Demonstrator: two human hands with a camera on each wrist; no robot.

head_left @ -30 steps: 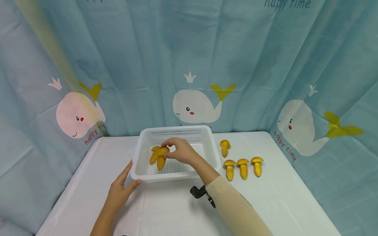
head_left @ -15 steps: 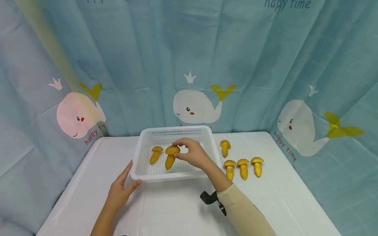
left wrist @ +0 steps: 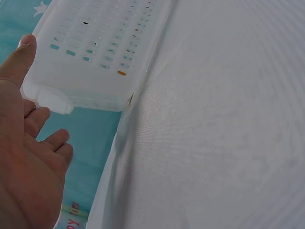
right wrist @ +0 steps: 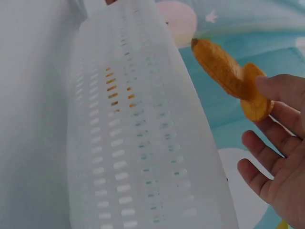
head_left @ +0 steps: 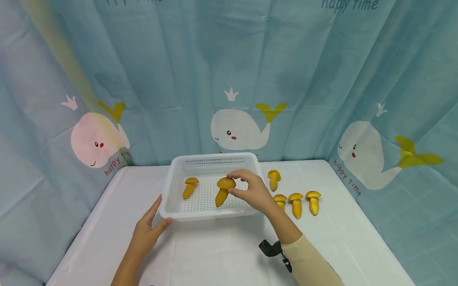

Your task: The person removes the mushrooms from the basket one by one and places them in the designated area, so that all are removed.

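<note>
A yellow toy mushroom hangs cap-up over the right part of a white plastic basket. My right hand pinches it by the cap between thumb and fingers; in the right wrist view the mushroom is above the rim, its stem pointing away from the palm. A second mushroom lies inside the basket at the left. My left hand is at the basket's front left corner, thumb by the front wall and straight fingers along the left side. The left wrist view has the thumb against the basket wall.
Right of the basket, a lone mushroom lies toward the back. In front of it is a row of mushrooms, the leftmost partly covered by the right forearm. A blue whale-print curtain rises behind the white table.
My right hand has moved right with the pinched mushroom, from beside the mushroom at the left of the basket to over its right part. The left hand has stayed at the corner.
</note>
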